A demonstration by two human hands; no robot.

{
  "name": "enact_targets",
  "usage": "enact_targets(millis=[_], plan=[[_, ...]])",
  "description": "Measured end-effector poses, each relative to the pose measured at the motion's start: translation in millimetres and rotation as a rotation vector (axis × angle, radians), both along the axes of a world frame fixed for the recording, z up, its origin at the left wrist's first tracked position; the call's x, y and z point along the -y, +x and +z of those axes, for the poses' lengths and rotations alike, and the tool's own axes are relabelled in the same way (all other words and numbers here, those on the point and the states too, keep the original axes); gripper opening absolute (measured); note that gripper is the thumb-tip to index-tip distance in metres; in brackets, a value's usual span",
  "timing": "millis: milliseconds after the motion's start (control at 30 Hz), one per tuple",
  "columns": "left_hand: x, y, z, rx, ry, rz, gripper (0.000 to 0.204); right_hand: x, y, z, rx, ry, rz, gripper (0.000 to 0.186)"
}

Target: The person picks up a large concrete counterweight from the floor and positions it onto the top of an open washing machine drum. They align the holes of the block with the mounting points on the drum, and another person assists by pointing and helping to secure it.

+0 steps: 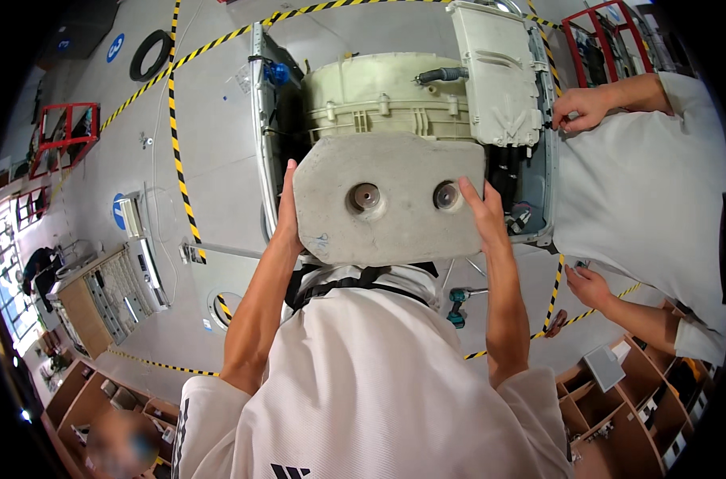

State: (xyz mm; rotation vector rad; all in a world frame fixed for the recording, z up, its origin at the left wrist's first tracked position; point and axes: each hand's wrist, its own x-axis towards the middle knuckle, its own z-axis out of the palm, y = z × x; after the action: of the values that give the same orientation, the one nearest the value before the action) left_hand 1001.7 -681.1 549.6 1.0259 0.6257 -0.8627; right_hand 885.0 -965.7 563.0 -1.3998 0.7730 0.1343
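Observation:
Both of my hands hold a thick grey concrete counterweight [395,227] with cut corners and two round recessed holes. My left hand [287,209] grips its left edge, fingers mostly hidden along the side. At the right edge, my right hand [486,214] closes round it, its thumb lying on the face beside the right hole. Just beyond the block is the pale plastic tub [379,88] of an opened washing machine, with a grey hose stub [443,75]. A white detergent drawer housing [503,80] covers the tub's right side. Whether the block touches the tub, I cannot tell.
The machine's metal cabinet [260,120] surrounds the tub. A co-worker's hand [583,108] is at its right wall, the other hand [588,286] lower down. A teal cordless drill [457,307] lies on the floor near my right forearm. Wooden compartment shelves [626,431] stand at lower right.

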Motion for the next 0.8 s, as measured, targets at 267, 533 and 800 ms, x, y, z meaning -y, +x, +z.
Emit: enact_targets(millis=[267, 533, 800], plan=[[15, 6, -11, 0.038, -0.059, 0.006, 0.073, 11, 8, -18, 0.02, -0.103, -0.007, 0.051], [14, 10, -33, 0.053, -0.027, 0.034, 0.067, 15, 15, -33, -0.013, -0.128, 0.011, 0.057], [9, 9, -51, 0.088, -0.016, 0.055, 0.062, 16, 17, -45, -0.039, -0.154, 0.03, 0.061]])
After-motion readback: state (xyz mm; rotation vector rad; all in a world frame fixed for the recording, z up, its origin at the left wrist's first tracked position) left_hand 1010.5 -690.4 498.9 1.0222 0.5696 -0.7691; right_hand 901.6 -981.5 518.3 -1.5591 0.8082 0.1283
